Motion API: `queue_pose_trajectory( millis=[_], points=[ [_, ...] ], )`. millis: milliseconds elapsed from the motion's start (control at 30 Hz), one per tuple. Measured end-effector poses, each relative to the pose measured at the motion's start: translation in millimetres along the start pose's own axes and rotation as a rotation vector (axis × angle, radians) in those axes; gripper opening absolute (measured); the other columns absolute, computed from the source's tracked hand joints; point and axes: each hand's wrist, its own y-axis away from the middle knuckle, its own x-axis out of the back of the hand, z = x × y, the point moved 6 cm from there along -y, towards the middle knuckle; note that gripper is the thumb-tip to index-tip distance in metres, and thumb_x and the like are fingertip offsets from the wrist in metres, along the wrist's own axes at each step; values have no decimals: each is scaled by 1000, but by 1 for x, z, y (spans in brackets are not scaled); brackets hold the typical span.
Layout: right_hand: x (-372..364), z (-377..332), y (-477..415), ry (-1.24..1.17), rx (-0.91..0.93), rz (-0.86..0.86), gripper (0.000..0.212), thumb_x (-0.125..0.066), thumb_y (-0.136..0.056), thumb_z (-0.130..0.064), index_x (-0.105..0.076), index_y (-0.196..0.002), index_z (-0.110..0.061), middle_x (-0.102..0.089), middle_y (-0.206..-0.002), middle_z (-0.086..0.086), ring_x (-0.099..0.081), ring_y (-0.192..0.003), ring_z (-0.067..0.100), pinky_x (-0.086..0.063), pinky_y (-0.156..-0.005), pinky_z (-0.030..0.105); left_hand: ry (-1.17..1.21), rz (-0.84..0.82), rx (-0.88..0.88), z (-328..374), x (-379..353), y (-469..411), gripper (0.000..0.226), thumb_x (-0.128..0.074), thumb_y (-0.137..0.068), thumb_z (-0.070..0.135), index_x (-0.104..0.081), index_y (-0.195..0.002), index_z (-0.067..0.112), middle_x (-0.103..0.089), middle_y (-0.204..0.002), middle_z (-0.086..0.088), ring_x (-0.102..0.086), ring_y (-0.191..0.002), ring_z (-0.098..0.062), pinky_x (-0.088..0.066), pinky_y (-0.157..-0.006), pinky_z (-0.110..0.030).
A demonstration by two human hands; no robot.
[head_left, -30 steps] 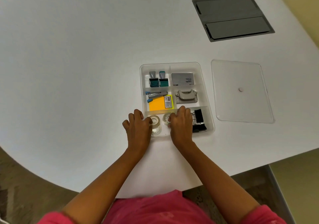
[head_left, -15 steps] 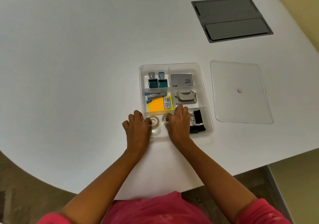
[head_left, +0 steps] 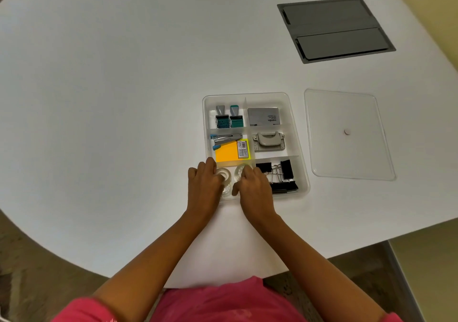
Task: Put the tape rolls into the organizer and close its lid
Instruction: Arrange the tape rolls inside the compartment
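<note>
both hands are down in the organizer's (head_left: 303, 173) near left compartment, where the clear tape rolls (head_left: 240, 171) sit side by side. the left hand (head_left: 204, 186) has its grip curled over the left roll, and the right hand (head_left: 254, 189) has its grip curled over the right one, fingers bent round the plastic. the knuckles hide how firmly they pinch. this looks like the end of the placing step: the rolls are inside the walls, beside the binder clips (head_left: 277, 177) in the next compartment. the clear lid (head_left: 347, 113) lies flat on the counter (head_left: 124, 98), just right of the organizer and apart from it. next, i judge, both grips must let go and lift away. one hand then reaches right for the lid, squares it over the rim and presses it down evenly.
</note>
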Motion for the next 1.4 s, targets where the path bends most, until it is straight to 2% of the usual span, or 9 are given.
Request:
queue_pose_trajectory(
  millis=[200, 400, 700, 800, 933, 1033, 1133, 1300, 1400],
  points=[
    [-14, -5, -1, 16, 24, -87, 24, -54, -95, -20, -68, -113, -15, -52, -126, 9, -44, -117, 26, -38, -96, 35, -19, -17, -31, -3, -2, -2, 23, -61, -87, 23, -67, -105, 9, -59, -109, -9, -51, -99, -24, -36, -82, -35],
    [-21, -4, -4, -58, -17, -59, 30, -52, -96, -23, -63, -123, -14, -49, -133, 13, -40, -125, 28, -36, -100, 37, 57, 61, -7, -5, 16, 4, 19, -77, -74, 19, -73, -88, 7, -60, -91, -14, -56, -85, -30, -42, -73, -39],
    [-19, -5, -6, -28, -33, -33, 28, -51, -97, -20, -62, -122, -12, -49, -131, 13, -41, -123, 29, -36, -100, 37, 22, 90, 4, -4, 17, 3, 19, -76, -76, 21, -73, -88, 7, -60, -90, -13, -55, -83, -29, -40, -71, -36],
    [-7, -3, 0, -28, -43, 9, 25, -61, -90, -8, -67, -114, -7, -55, -123, 19, -47, -116, 35, -41, -95, 41, -11, 97, -34, -1, 16, 1, 17, -79, -73, 20, -73, -83, 7, -63, -87, -13, -57, -79, -29, -43, -69, -37],
    [10, 8, 10, -118, -104, 137, 26, -80, -64, 10, -76, -87, -2, -65, -90, 24, -61, -85, 40, -52, -69, 42, -118, 80, -121, 6, 11, -1, 18, -82, -68, 20, -74, -80, 9, -67, -89, -10, -59, -75, -26, -47, -65, -36],
    [11, 16, 14, -156, -145, 149, 27, -78, -68, 9, -73, -92, -1, -63, -89, 23, -59, -84, 39, -50, -68, 41, -147, 65, -120, 6, 5, -2, 19, -78, -74, 23, -74, -87, 10, -68, -98, -8, -59, -80, -24, -47, -71, -35],
    [13, 19, 15, -142, -165, 175, 26, -78, -65, 11, -73, -87, 0, -63, -78, 22, -60, -74, 38, -50, -60, 38, -125, 30, -91, 3, -1, -2, 20, -68, -84, 24, -71, -97, 10, -65, -107, -8, -56, -88, -24, -44, -78, -36],
    [11, 19, 14, -122, -174, 170, 25, -82, -63, 6, -73, -86, 0, -64, -77, 20, -61, -72, 35, -52, -59, 37, -109, 73, -59, 2, 10, -1, 17, -75, -76, 20, -73, -89, 10, -67, -93, -8, -58, -79, -26, -44, -70, -37],
    [10, 15, 11, -176, -106, 170, 22, -81, -66, 3, -73, -86, 0, -67, -80, 19, -64, -73, 33, -55, -61, 35, 64, 179, 25, -8, 20, 9, 23, -76, -74, 27, -72, -94, 16, -66, -96, -8, -59, -83, -26, -42, -73, -37]
  ],
)
